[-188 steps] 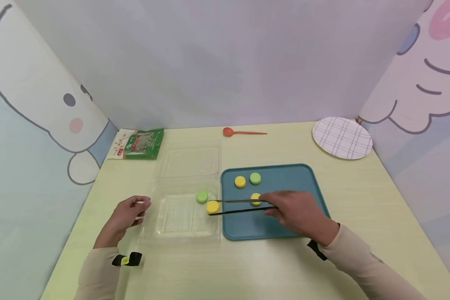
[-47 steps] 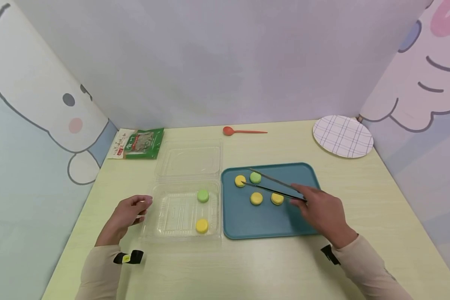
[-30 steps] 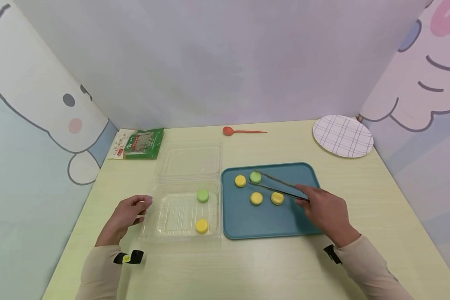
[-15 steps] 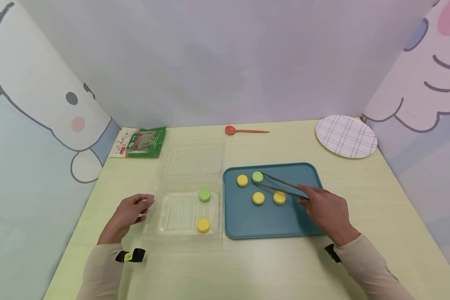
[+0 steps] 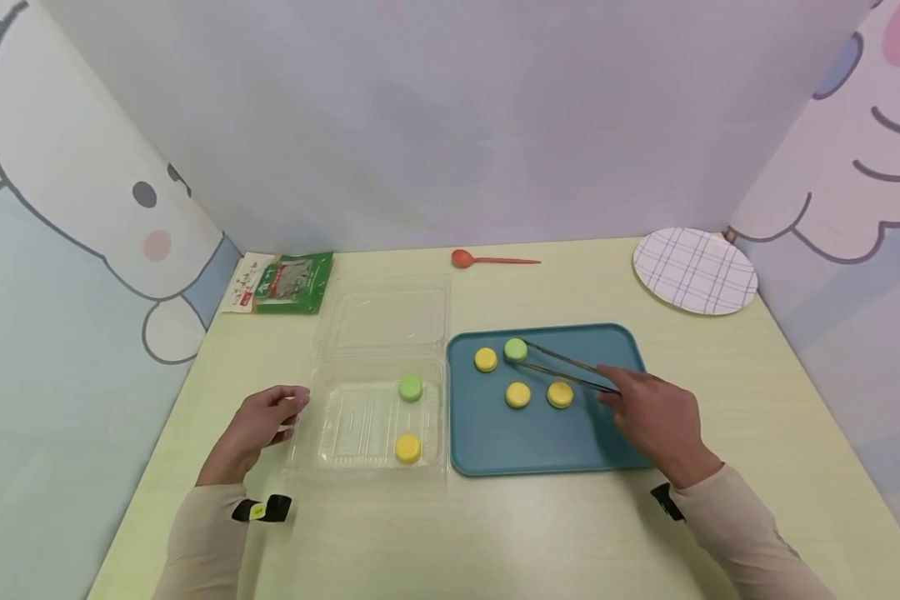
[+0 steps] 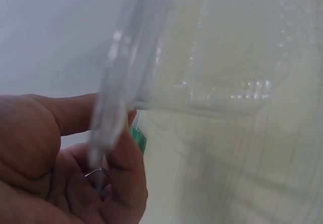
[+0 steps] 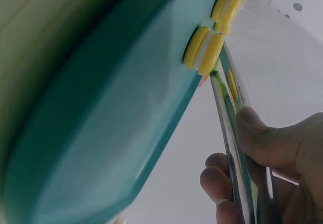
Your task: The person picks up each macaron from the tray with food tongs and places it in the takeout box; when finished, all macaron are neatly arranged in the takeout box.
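Note:
My right hand [image 5: 658, 421] grips metal tongs [image 5: 570, 377] over the blue tray [image 5: 525, 446]. The tong tips close around a green macaron [image 5: 515, 350] near the tray's far edge. Three yellow macarons stay on the tray, one yellow macaron [image 5: 485, 359] to the left of the green one. In the right wrist view, thumb and fingers squeeze the tongs [image 7: 233, 158]. My left hand [image 5: 261, 423] pinches the left rim of the clear plastic container [image 6: 108, 115] between thumb and fingers. Inside the open container lie a green macaron [image 5: 410, 388] and a yellow macaron [image 5: 408, 448].
The container's clear lid [image 5: 385, 317] lies folded back behind it. At the back stand a green and white food packet [image 5: 288, 283], a red spoon [image 5: 465, 259] and a checked plate [image 5: 694, 272]. Walls enclose the table at the back and both sides.
A yellow macaron went into the container and was let go. The tongs then moved back over the tray and closed on the green macaron. The left hand keeps its place.

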Tool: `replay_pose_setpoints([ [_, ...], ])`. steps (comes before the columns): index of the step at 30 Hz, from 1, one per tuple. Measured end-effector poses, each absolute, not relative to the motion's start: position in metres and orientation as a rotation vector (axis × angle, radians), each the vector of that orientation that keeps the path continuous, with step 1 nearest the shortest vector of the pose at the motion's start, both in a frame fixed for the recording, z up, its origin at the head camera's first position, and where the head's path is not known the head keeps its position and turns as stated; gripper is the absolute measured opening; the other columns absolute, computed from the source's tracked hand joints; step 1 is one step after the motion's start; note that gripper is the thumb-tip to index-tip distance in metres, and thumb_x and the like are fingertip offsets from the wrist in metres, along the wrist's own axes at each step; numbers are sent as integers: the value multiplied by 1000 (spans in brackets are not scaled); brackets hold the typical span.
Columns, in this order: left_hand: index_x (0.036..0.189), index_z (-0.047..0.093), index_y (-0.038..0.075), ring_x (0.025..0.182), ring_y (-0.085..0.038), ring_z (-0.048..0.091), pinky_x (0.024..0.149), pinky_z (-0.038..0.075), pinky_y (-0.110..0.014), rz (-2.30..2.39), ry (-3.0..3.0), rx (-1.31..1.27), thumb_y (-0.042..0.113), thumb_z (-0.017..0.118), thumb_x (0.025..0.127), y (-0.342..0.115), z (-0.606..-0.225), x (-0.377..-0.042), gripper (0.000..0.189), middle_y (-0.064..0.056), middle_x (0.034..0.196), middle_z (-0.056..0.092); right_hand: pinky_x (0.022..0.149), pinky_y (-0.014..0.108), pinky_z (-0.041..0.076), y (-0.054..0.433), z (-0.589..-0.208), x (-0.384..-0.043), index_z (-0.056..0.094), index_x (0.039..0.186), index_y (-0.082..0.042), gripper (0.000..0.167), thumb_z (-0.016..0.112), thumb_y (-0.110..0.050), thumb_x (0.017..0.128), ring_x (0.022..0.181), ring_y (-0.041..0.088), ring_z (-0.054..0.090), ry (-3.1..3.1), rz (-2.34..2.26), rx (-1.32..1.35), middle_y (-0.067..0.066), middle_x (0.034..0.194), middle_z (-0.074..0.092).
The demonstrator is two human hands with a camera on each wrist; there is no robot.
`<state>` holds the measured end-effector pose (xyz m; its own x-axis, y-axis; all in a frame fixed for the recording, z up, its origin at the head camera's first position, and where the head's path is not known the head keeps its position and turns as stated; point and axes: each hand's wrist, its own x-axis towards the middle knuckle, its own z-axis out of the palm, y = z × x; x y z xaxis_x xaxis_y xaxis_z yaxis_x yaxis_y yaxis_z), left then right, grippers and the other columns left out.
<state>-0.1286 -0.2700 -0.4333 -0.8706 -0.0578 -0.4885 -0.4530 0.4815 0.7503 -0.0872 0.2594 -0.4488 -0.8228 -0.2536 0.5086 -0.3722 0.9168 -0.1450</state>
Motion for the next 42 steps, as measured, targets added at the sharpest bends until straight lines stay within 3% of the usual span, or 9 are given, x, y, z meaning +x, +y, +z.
replay_pose_setpoints([
  [15,131,55,-2,81,-17,51,68,51,-28,1359,2324,-454,28,58,104,-270,-435,-129,41,-4,89,53,36,30,33,253,-436,-92,72,113,-10,45,90,-11,71,52,21,61,-2554,352,474,10,81,73],
  [25,131,55,-2,82,-17,52,69,51,-28,1376,2330,-442,29,58,104,-270,-437,-128,41,-4,90,54,38,27,31,231,-426,-97,72,116,-11,45,88,-16,75,54,21,62,-2540,387,529,9,89,75],
  [42,130,55,-1,82,-17,52,68,51,-28,1393,2323,-455,30,59,104,-270,-437,-126,40,-4,90,53,42,28,41,182,-414,-102,72,117,-12,47,91,-21,74,65,18,68,-2529,447,704,6,97,75],
])
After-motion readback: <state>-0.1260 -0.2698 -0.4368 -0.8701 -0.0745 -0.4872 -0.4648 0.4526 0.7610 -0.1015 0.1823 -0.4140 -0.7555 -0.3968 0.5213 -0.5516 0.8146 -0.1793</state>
